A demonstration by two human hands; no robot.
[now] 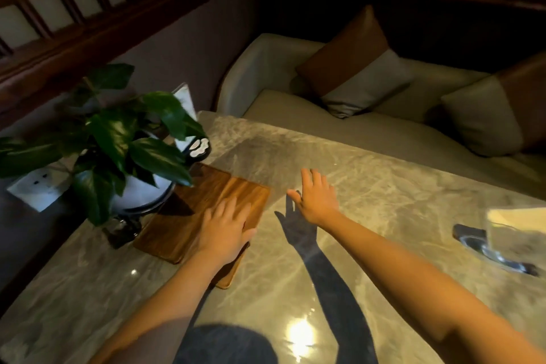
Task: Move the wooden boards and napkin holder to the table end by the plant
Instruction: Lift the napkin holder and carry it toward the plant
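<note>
A stack of wooden boards (204, 201) lies on the marble table (369, 186) beside the potted plant (118, 145). My left hand (224, 227) rests flat on the top board, fingers spread, thumb at the board's right edge. My right hand (316, 195) hovers open above the bare table just right of the boards, holding nothing. A black napkin holder (201, 148) with white paw marks and white napkins stands behind the plant at the table's far corner.
A clear glass (514, 233) with yellowish content and a dark object (472, 236) sit at the right edge of the table. A wall socket (38, 183) is left of the plant. A grey sofa (339, 124) with cushions runs behind the table.
</note>
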